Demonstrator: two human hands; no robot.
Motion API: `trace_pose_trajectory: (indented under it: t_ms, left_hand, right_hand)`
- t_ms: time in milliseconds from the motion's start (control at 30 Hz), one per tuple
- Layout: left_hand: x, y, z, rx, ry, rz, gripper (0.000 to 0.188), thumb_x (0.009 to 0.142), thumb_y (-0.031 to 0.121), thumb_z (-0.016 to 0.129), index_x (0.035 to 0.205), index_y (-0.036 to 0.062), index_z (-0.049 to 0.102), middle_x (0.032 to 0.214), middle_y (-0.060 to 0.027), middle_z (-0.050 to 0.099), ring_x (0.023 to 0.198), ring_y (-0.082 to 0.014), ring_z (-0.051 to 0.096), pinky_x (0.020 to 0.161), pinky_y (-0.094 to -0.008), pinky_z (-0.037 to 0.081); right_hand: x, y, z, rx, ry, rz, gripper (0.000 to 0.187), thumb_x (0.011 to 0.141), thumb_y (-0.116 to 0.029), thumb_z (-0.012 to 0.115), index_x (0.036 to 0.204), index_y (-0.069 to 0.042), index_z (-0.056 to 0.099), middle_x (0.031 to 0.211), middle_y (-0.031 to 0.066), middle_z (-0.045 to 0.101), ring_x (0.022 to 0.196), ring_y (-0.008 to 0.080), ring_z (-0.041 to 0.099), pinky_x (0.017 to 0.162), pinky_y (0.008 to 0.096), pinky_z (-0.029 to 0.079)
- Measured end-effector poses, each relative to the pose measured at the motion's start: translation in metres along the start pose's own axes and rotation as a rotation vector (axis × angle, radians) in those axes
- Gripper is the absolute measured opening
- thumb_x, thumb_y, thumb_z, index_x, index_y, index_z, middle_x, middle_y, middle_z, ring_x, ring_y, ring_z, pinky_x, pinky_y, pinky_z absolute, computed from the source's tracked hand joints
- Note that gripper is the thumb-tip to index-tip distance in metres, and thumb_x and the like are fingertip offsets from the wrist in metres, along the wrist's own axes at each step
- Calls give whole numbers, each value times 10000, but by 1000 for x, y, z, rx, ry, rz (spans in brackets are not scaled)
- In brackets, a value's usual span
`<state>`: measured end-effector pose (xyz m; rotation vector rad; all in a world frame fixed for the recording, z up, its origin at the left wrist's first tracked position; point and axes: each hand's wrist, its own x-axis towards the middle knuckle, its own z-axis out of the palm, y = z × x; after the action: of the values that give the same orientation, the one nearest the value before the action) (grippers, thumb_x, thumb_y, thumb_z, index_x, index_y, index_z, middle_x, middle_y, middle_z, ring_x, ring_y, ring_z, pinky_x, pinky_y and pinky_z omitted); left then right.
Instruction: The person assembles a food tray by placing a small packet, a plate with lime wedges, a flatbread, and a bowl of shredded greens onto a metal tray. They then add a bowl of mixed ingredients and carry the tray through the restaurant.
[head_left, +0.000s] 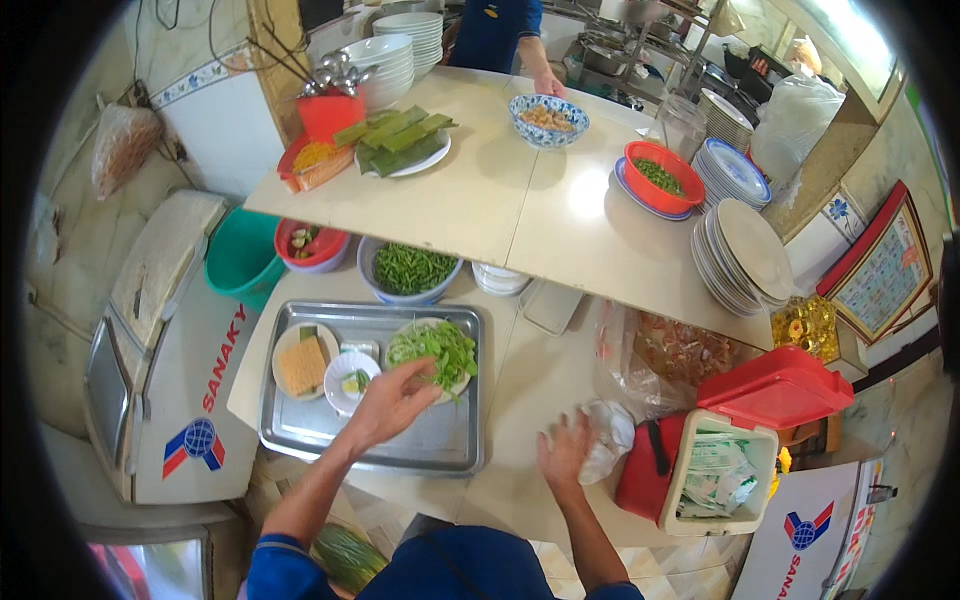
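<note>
Over a metal tray (370, 452) reaches my left hand (392, 402), its fingers apart at the near edge of a plate of leafy greens (440, 350). No object shows in it. Left of it on the tray are a small white bowl (336, 394) with green bits and a plate with a tan block-shaped food (303, 363). A small packet lies behind the bowl. My right hand (564, 452) is spread low at the counter, its fingers beside a crumpled white cloth or bag (608, 440); it does not visibly grip it.
A red-lidded box (735, 430) of packets stands open at the right, by a clear bag of food (660, 350). Behind the tray is a bowl of chopped greens (410, 272). On the raised counter, another person's hand (548, 84) touches a patterned bowl (549, 122); plates (745, 255) are stacked right.
</note>
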<state>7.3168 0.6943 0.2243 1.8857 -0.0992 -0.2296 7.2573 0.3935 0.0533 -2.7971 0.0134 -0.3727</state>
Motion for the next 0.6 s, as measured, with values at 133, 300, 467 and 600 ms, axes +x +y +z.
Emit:
trace_pose_trajectory:
  t_ms: [133, 300, 467, 600]
  left_hand:
    - [99, 37, -17, -135, -12, 181, 461, 832, 178, 617, 1200, -56, 467, 1052, -130, 587, 824, -162, 610, 697, -260, 488]
    - [188, 49, 0, -29, -77, 207, 462, 830, 162, 611, 1209, -54, 461, 1041, -130, 575, 793, -125, 593, 686, -240, 481]
    - [264, 58, 12, -225, -125, 121, 577, 851, 235, 592, 1261, -99, 361, 1028, -146, 542, 824, -178, 603, 672, -270, 501]
    - [321, 66, 21, -312, -45, 65, 682, 839, 268, 611, 1300, -104, 274, 1039, -157, 532, 810, -204, 612, 646, -284, 507]
  right_hand:
    - [-14, 25, -4, -219, 43, 209, 567, 760, -346, 614, 1184, 8, 486, 1315, 268, 341, 1231, 417, 301, 1029, 564, 157]
    - [-20, 32, 5, -117, -60, 349, 590, 791, -367, 582, 1228, 7, 454, 1313, 274, 346, 1229, 414, 313, 1031, 546, 172]
    - [-17, 31, 16, -145, -39, 368, 577, 801, -370, 571, 1224, 5, 458, 1295, 271, 366, 1227, 403, 321, 1036, 533, 180]
    - [-18, 34, 22, -171, 18, 324, 567, 802, -359, 563, 1224, 4, 454, 1284, 264, 377, 1225, 399, 326, 1039, 534, 175]
